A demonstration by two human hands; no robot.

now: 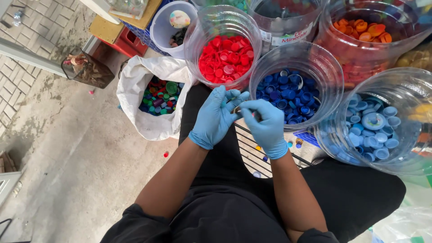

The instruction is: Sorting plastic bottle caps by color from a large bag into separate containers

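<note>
Both hands wear light blue gloves and meet just in front of the clear jars. My left hand (216,116) and my right hand (266,125) pinch a small object (237,109) between their fingertips; it is mostly hidden, so its kind is unclear. Right beyond them stand a clear jar of red bottle caps (226,56) and a clear jar of dark blue caps (288,92). A jar of light blue caps (373,130) sits to the right.
A white sack of mixed-colour caps (157,96) lies open at the left. A jar of orange caps (364,31) and a white bucket (173,22) stand at the back. A wire grid (256,153) with loose caps lies between my knees, on concrete floor (67,157).
</note>
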